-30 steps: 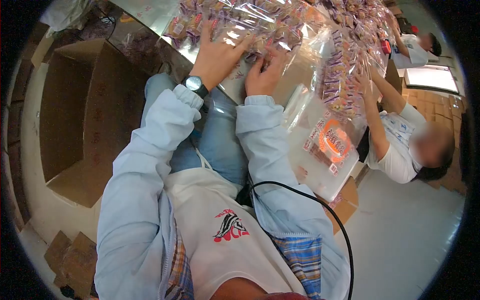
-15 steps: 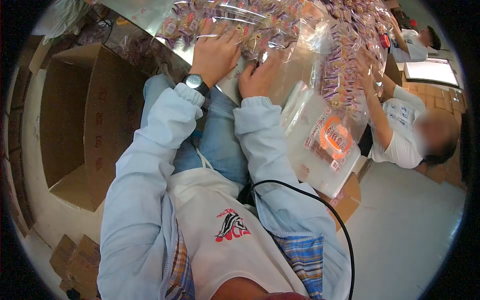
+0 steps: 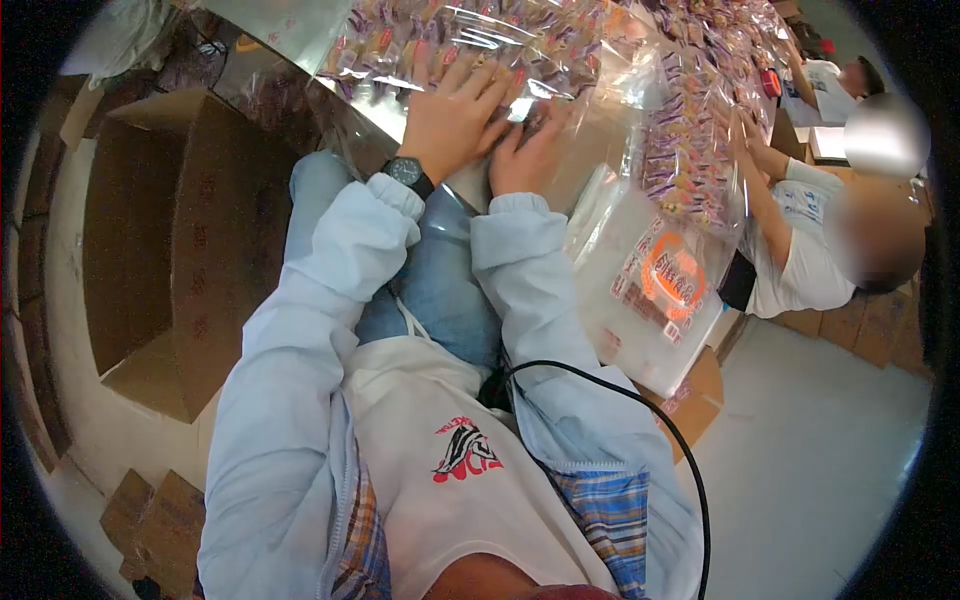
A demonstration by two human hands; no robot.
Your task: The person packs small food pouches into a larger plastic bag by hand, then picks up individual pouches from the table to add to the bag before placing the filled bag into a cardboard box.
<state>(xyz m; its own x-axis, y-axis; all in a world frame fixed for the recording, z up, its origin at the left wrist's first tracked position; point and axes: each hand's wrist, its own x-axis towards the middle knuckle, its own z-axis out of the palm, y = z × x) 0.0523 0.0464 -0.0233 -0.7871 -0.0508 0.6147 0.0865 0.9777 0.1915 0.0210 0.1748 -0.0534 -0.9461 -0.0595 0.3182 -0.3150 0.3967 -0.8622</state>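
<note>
My left hand [image 3: 452, 118], with a black watch at the wrist, lies palm down with its fingers spread on a clear plastic bag [image 3: 520, 50] of small purple and yellow wrapped packets. Beside it my right hand [image 3: 527, 152] rests at the bag's near edge; its fingers are bent over the film, and glare blurs their tips. To the right of my hands a second clear bag [image 3: 690, 150] holds packets in rows. A stack of printed flat plastic bags [image 3: 640, 290] with an orange logo lies below that one.
An open cardboard box [image 3: 190, 250] stands at the left. A co-worker in a white shirt [image 3: 800, 240] sits at the right, arms at the table, with another person [image 3: 830, 90] beyond. A black cable [image 3: 640, 392] crosses my right sleeve. Flattened cardboard [image 3: 150, 520] lies lower left.
My left hand has slid right and slightly down over the bag, nearer my right hand, which has also shifted a little right. The near co-worker's head and arms have moved.
</note>
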